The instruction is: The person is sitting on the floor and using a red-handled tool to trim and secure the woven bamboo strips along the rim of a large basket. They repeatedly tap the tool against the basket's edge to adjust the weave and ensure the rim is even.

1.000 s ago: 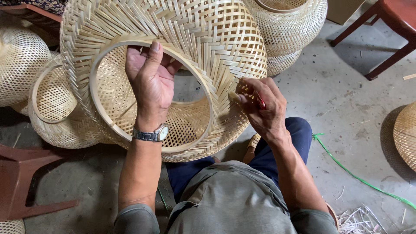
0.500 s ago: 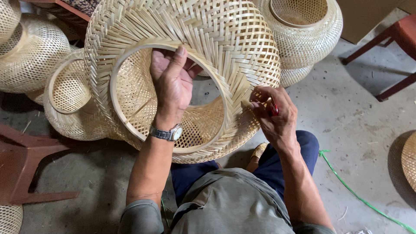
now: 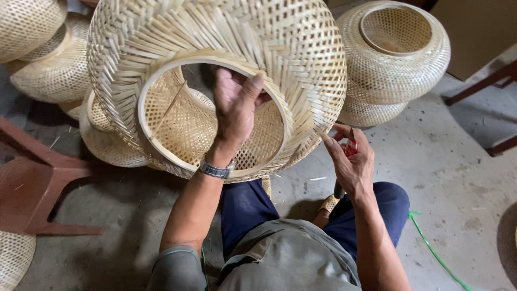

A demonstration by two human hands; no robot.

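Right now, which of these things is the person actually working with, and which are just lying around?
In use:
woven bamboo basket
left hand gripping its rim
right hand holding red-handled cutters

Lying about:
finished basket
baskets at left
red stool
green cord

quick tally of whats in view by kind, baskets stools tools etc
woven baskets: 6, the one in the left hand being the big basket
red-brown stools: 2, one at left, legs of another at right
red-handled cutters in the right hand: 1
green cord: 1
wristwatch: 1
total: 11
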